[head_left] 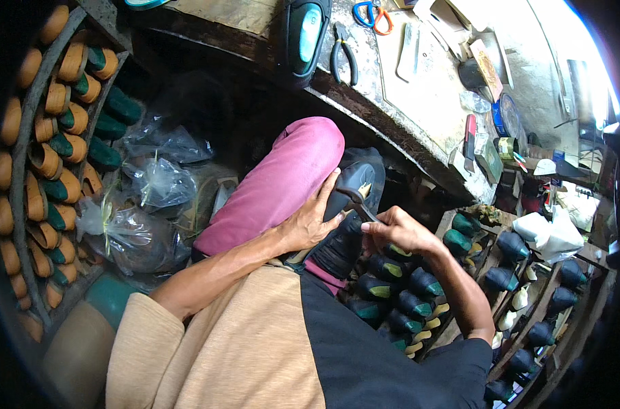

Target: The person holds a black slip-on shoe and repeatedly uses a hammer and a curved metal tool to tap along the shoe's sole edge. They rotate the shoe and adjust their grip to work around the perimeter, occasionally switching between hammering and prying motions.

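In the head view, the person's left hand (311,219) is grasping the near side of a dark grey, rounded shoe (361,169), its forefinger and thumb spread along the edge. The shoe is resting over the lap, just beside the bent knee in pink trousers (279,174). The right hand (399,230) is clenching the handle of a dark metal hand tool (364,213) — its head is meeting the shoe near a small pale yellow patch, though its exact type is too small to tell.

The step in hand appears to be working the tool against the shoe while the left hand is steadying it. The next move seems to be calling for a firm brace, with the left fingers staying clear of the tool's head.

Beyond the knee, a worn, pale-topped counter (426,133) is carrying black-handled pliers (351,63), scissors with blue and orange handles (382,24) and a red-handled cutter (469,142). Tan and green shoe forms (66,185) are filling the left shelf — near them, knotted clear plastic bags (161,183) are lying.
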`<action>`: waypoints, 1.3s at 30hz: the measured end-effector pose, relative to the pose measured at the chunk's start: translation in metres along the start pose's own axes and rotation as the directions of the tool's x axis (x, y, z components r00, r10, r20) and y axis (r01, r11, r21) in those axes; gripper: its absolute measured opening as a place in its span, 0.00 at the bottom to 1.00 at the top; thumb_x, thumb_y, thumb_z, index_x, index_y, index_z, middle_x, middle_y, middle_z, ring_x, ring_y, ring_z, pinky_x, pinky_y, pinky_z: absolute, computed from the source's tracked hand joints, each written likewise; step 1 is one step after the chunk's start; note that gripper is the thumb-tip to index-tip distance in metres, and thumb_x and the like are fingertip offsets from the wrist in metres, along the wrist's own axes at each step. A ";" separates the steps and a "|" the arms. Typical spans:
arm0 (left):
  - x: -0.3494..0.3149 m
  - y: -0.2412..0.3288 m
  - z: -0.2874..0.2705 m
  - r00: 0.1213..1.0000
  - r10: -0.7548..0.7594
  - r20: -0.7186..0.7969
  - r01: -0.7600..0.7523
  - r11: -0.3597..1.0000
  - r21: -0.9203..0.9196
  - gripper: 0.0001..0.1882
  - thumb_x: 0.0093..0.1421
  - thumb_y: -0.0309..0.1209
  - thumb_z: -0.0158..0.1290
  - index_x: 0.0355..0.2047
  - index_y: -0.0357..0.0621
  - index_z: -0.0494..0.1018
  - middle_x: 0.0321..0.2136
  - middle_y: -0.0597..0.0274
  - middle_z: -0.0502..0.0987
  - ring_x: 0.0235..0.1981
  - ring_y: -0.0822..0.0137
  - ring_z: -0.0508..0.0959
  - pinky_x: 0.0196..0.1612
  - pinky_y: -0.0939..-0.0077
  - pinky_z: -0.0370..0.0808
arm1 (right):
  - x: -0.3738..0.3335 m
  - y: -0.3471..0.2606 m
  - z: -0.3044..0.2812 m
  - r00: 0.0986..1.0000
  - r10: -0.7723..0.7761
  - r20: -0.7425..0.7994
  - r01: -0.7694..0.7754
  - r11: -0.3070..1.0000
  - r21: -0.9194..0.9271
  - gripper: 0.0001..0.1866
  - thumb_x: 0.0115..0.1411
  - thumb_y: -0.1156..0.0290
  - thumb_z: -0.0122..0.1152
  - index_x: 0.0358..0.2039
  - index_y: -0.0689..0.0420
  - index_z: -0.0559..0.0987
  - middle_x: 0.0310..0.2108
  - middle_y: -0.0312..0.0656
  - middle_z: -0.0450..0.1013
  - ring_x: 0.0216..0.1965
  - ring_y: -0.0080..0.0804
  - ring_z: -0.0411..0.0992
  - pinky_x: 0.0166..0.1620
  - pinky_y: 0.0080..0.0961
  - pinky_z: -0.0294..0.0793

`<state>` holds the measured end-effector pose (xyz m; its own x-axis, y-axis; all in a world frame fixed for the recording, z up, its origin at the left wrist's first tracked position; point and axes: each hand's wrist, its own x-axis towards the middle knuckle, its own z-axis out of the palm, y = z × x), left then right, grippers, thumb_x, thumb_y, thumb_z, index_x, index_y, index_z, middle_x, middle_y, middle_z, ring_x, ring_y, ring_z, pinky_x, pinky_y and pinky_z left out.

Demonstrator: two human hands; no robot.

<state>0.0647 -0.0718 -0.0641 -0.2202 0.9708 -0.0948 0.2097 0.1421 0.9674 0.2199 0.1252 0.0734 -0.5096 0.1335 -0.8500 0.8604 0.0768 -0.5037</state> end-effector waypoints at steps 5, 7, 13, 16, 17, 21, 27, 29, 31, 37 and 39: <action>-0.002 -0.001 0.004 1.000 0.025 0.017 -0.025 1.000 0.000 0.53 0.76 0.35 0.60 0.88 0.44 0.36 0.80 0.22 0.54 0.81 0.24 0.58 0.83 0.38 0.57 | -0.014 -0.008 0.001 0.973 -0.144 -0.179 0.010 0.806 -0.592 0.23 0.75 0.63 0.70 0.30 0.73 0.84 0.27 0.65 0.82 0.27 0.59 0.83 0.34 0.47 0.82; 0.000 -0.001 0.006 0.999 0.025 0.039 -0.022 0.997 -0.075 0.52 0.76 0.34 0.61 0.87 0.43 0.38 0.80 0.22 0.54 0.81 0.25 0.58 0.83 0.39 0.58 | -0.017 -0.006 0.002 0.932 -0.313 -0.185 0.110 0.727 -0.678 0.20 0.71 0.67 0.71 0.29 0.73 0.81 0.28 0.68 0.79 0.32 0.71 0.82 0.35 0.54 0.83; 0.005 0.005 0.005 0.997 0.068 0.048 -0.067 0.998 -0.010 0.53 0.75 0.31 0.61 0.87 0.42 0.36 0.82 0.25 0.51 0.84 0.31 0.55 0.86 0.46 0.55 | -0.012 0.004 -0.018 0.905 -0.424 -0.036 0.206 0.510 -0.835 0.18 0.73 0.66 0.70 0.31 0.68 0.81 0.29 0.63 0.81 0.33 0.67 0.84 0.36 0.54 0.84; 0.005 0.008 0.005 0.997 0.012 0.080 -0.014 1.000 0.018 0.53 0.75 0.32 0.61 0.87 0.43 0.36 0.82 0.25 0.51 0.84 0.31 0.55 0.85 0.45 0.56 | -0.008 0.017 -0.032 0.901 -0.435 -0.004 0.216 0.456 -0.864 0.23 0.76 0.57 0.68 0.32 0.66 0.82 0.29 0.61 0.81 0.32 0.64 0.84 0.36 0.53 0.85; 0.005 0.009 0.005 0.995 -0.014 0.097 0.011 0.999 0.036 0.53 0.75 0.32 0.61 0.87 0.43 0.37 0.82 0.25 0.51 0.84 0.31 0.55 0.85 0.45 0.56 | -0.006 0.022 -0.034 0.885 -0.466 0.011 0.235 0.426 -0.874 0.24 0.77 0.55 0.67 0.32 0.65 0.82 0.28 0.60 0.81 0.31 0.64 0.84 0.36 0.53 0.85; 0.006 0.009 0.006 0.994 -0.027 0.109 0.018 0.996 0.087 0.55 0.74 0.33 0.63 0.87 0.42 0.37 0.82 0.25 0.52 0.84 0.32 0.56 0.85 0.45 0.57 | 0.013 0.046 -0.035 0.908 -0.418 -0.038 0.208 0.526 -0.825 0.29 0.76 0.49 0.68 0.27 0.62 0.77 0.25 0.56 0.77 0.26 0.61 0.80 0.30 0.53 0.78; 0.019 0.005 0.002 0.998 0.031 0.053 -0.035 0.997 0.063 0.58 0.71 0.34 0.66 0.86 0.37 0.38 0.81 0.25 0.53 0.83 0.32 0.56 0.85 0.45 0.56 | 0.022 0.068 -0.034 0.780 -0.616 -0.111 0.331 0.556 -0.762 0.27 0.75 0.51 0.69 0.28 0.61 0.75 0.25 0.56 0.77 0.26 0.61 0.79 0.30 0.52 0.75; 0.022 0.006 0.000 0.997 -0.010 0.076 0.012 1.000 -0.025 0.58 0.70 0.36 0.67 0.86 0.37 0.39 0.82 0.26 0.52 0.83 0.31 0.56 0.85 0.46 0.56 | 0.014 0.072 -0.034 0.769 -0.624 -0.137 0.286 0.528 -0.799 0.27 0.75 0.50 0.69 0.28 0.61 0.76 0.26 0.56 0.78 0.27 0.61 0.79 0.30 0.52 0.76; 0.018 0.008 0.000 0.990 0.005 0.140 -0.004 1.000 -0.008 0.60 0.69 0.37 0.68 0.86 0.37 0.37 0.82 0.27 0.51 0.84 0.33 0.55 0.85 0.47 0.55 | 0.011 0.073 -0.033 0.851 -0.511 -0.119 0.219 0.552 -0.805 0.27 0.75 0.49 0.69 0.28 0.61 0.77 0.27 0.55 0.79 0.28 0.61 0.80 0.31 0.52 0.77; 0.015 0.006 -0.011 0.984 -0.140 0.111 0.169 0.930 -0.327 0.49 0.81 0.48 0.54 0.86 0.31 0.44 0.84 0.31 0.51 0.87 0.44 0.50 0.87 0.55 0.47 | 0.027 0.069 -0.034 0.760 -0.639 -0.120 0.346 0.554 -0.757 0.27 0.74 0.52 0.71 0.27 0.60 0.72 0.23 0.53 0.71 0.27 0.61 0.76 0.31 0.51 0.73; 0.019 0.007 -0.012 0.990 -0.117 0.075 0.137 0.913 -0.385 0.42 0.84 0.49 0.48 0.86 0.36 0.50 0.84 0.36 0.55 0.86 0.46 0.52 0.86 0.56 0.48 | 0.025 0.071 -0.035 0.743 -0.657 -0.123 0.348 0.537 -0.769 0.27 0.74 0.52 0.71 0.26 0.59 0.71 0.23 0.53 0.71 0.27 0.61 0.76 0.31 0.51 0.73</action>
<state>0.0512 -0.0549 -0.0560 -0.1716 0.9593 -0.2244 -0.2054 0.1880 0.9604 0.2680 0.1682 0.0218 -0.9443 0.1700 -0.2818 0.2861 0.8474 -0.4473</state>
